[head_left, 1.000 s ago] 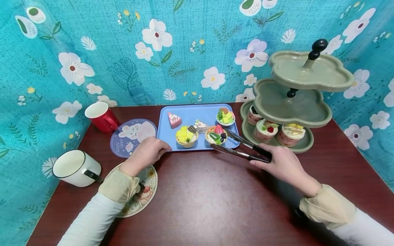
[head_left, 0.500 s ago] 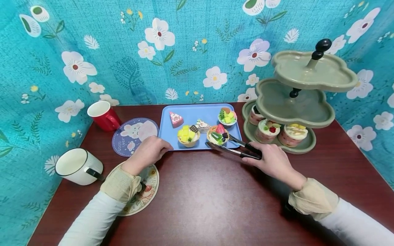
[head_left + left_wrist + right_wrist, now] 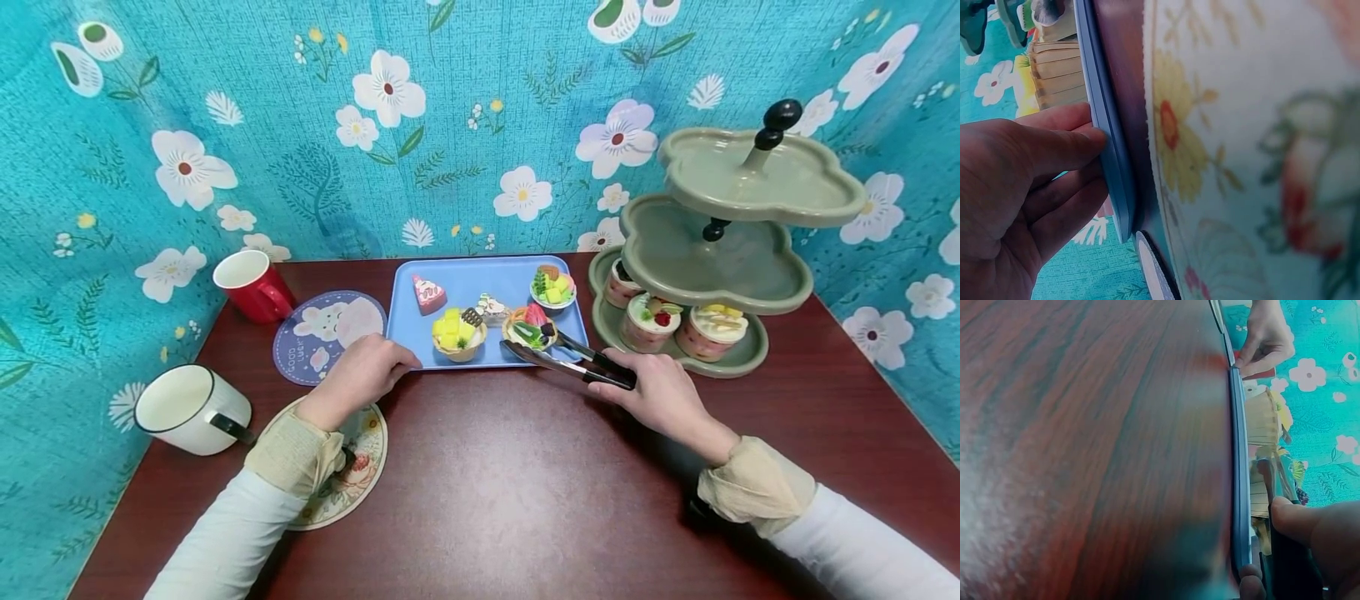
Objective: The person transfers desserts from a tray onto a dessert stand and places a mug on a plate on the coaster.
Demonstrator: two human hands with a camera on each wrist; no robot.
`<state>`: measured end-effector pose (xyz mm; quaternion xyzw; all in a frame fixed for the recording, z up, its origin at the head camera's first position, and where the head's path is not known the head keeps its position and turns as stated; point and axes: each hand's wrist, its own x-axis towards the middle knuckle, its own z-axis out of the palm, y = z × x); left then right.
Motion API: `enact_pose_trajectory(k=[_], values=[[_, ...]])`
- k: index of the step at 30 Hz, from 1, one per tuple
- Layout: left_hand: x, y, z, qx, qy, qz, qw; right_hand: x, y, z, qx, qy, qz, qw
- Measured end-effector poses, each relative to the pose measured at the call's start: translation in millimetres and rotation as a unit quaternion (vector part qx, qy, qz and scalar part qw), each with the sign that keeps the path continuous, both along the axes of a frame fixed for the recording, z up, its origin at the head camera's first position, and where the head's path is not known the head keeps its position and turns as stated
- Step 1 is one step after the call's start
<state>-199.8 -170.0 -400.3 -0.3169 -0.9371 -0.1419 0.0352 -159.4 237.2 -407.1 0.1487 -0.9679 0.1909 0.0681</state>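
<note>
My left hand (image 3: 362,375) pinches the front left corner of a blue tray (image 3: 480,268); in the left wrist view the thumb lies on the tray's rim (image 3: 1105,150). My right hand (image 3: 663,393) grips black-handled metal tongs (image 3: 551,362). Their tips stand on either side of a fruit tart (image 3: 529,330) with a strawberry on top, at the tray's front right. Whether both tips touch the tart cannot be told. A yellow fruit tart (image 3: 458,335), a pink cake slice (image 3: 428,295), a pale cake slice (image 3: 491,308) and a small fruit cup (image 3: 552,287) share the tray.
At right stands a three-tier green stand (image 3: 716,250), with dessert cups (image 3: 650,323) on its bottom tier. A red mug (image 3: 253,287), a white mug (image 3: 193,410), a purple bunny mat (image 3: 300,342) and a round floral mat (image 3: 367,467) are at left.
My right hand has moved left with the tongs, whose arms are now closer together around the strawberry-topped tart. My left hand stays on the tray corner.
</note>
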Motion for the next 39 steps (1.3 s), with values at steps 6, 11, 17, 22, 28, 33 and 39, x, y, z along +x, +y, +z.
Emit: enact_pose_trajectory(k=[6,11,17,22,28,33,39], values=[[-0.2,0.1,-1.5,0.002,-0.002,0.006,1.0,2.3,2,-3.9,-0.016,0.017,0.005,0.9997],[0.0,0.0,-1.6,-0.002,-0.008,0.011,0.9999,5.1,4,-5.0,-0.021,0.016,0.006,0.9996],[1.1,-0.6,-1.4,0.0,-0.009,0.013,0.9999,9.5,5,-1.8,-0.027,0.013,0.001,0.9995],[1.3,0.2,-1.7,0.001,-0.006,0.013,0.9999,14.1,6,4.4,-0.03,0.02,0.0,0.9993],[1.5,0.3,-1.3,0.001,0.0,0.01,0.9999,16.9,7,12.4,-0.032,0.043,0.004,0.9986],[2.0,0.3,-1.4,0.002,0.002,0.007,1.0,19.0,8,19.4,-0.032,0.057,0.012,0.9977],[1.8,0.2,-1.9,0.002,0.003,0.005,1.0,22.1,9,29.9,-0.032,0.061,0.015,0.9975]])
